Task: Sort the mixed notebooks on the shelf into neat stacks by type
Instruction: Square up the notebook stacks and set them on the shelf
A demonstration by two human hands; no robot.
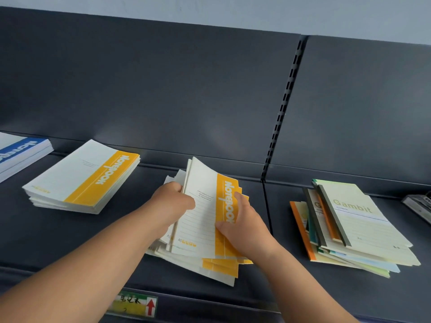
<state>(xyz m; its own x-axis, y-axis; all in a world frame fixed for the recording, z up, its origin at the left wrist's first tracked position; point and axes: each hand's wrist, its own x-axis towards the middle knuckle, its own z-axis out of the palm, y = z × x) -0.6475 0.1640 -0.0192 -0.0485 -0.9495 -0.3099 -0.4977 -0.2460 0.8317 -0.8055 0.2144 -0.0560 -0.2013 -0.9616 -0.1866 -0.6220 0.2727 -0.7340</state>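
A loose pile of white-and-yellow notebooks (210, 264) lies at the middle of the dark shelf (70, 241). My left hand (171, 203) grips the left edges of a few raised notebooks from that pile. My right hand (240, 223) pinches the yellow band of the top notebook (200, 213), which is tilted up. A neat stack of the same yellow notebooks (81, 180) sits to the left. A blue-banded stack (21, 152) lies at the far left edge. A messy heap of green "Gambit" notebooks (359, 227) lies on the right.
A slotted upright (283, 106) divides the back panel between the middle and right shelf sections. A price label with a red arrow (137, 306) is on the shelf's front rail. A dark object (419, 203) shows at the far right edge.
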